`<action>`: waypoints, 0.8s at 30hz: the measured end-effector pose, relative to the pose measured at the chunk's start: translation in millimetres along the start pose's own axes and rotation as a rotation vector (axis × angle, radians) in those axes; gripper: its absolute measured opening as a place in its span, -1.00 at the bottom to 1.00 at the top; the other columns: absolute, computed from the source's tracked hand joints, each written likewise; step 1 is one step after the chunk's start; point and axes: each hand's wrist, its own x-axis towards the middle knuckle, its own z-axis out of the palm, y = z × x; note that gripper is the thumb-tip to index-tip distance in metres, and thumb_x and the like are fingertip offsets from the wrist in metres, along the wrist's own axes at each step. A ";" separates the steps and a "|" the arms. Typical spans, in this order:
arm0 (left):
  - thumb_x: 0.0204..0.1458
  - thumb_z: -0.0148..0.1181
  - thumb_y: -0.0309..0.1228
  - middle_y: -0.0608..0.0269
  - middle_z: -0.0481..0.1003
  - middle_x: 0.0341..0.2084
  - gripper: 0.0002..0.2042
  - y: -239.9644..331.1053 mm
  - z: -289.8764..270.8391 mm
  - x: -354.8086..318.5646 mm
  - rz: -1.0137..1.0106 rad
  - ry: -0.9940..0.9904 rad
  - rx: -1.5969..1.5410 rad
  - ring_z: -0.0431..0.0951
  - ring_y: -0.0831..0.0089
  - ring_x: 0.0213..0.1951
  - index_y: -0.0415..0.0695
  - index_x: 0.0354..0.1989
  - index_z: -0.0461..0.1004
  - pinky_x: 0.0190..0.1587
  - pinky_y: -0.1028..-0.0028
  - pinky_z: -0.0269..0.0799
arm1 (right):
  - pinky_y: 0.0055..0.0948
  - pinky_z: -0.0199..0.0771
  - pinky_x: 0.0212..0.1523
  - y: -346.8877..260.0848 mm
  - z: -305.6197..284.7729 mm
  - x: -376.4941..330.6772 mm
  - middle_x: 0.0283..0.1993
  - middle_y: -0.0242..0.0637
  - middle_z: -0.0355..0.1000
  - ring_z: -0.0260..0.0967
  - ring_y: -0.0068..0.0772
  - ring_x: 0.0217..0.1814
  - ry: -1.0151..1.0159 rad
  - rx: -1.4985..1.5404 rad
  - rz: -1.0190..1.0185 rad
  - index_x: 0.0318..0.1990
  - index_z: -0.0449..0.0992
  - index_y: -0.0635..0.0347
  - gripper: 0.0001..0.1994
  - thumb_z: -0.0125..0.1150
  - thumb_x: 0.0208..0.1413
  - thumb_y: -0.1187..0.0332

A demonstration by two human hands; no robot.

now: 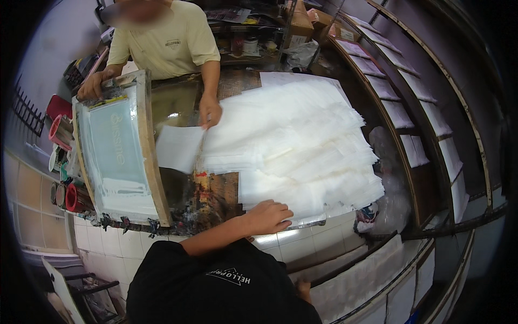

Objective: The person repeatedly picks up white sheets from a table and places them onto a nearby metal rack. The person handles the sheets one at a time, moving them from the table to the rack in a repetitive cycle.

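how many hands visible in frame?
4. The wearer's left hand lies on the stack of white sheets, right hand low by the shirt. The co-worker's hands: one on the screen frame, one on a single sheet.

The single head view looks steeply down from close above the near edge of the worktable (216, 189), facing across it toward a person on its far side.
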 end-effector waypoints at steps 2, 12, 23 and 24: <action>0.15 0.17 -0.28 0.13 0.52 -0.35 -0.80 8.5 -16.1 13.5 0.021 0.110 0.038 0.56 0.12 -0.25 -0.16 -0.21 0.52 -0.14 0.20 0.43 | -0.35 0.36 -0.55 -1.2 -8.0 19.3 -0.58 -0.28 0.36 0.35 -0.42 -0.58 0.001 0.184 -0.107 -0.35 0.48 0.32 -0.80 0.10 0.20 0.34; -0.02 0.33 -0.25 0.09 0.48 -0.19 -0.61 -42.3 -61.2 71.7 -0.293 0.310 0.672 0.44 0.20 -0.14 -0.21 -0.06 0.51 -0.15 0.23 0.29 | -0.46 0.36 -0.57 -6.7 38.8 41.9 -0.40 -0.22 0.46 0.39 -0.45 -0.53 0.054 -0.028 -0.110 0.04 0.45 0.38 -0.66 0.11 0.27 0.27; 0.05 0.17 -0.28 0.10 0.57 -0.41 -0.79 -102.4 -30.5 68.3 -0.319 -0.021 0.656 0.58 0.18 -0.29 -0.16 -0.28 0.54 -0.11 0.18 0.35 | -0.41 0.42 -0.48 -23.0 45.7 -54.7 -0.36 -0.21 0.49 0.42 -0.44 -0.48 0.018 0.092 0.067 -0.02 0.50 0.35 -0.67 0.15 0.27 0.22; 0.06 0.16 -0.28 0.08 0.57 -0.42 -0.80 -91.3 -35.5 72.2 -0.283 -0.011 0.599 0.58 0.16 -0.30 -0.16 -0.30 0.54 -0.11 0.16 0.36 | -0.44 0.40 -0.51 -22.9 46.9 -49.7 -0.36 -0.21 0.50 0.40 -0.46 -0.50 0.058 0.146 0.045 0.00 0.50 0.33 -0.67 0.14 0.27 0.21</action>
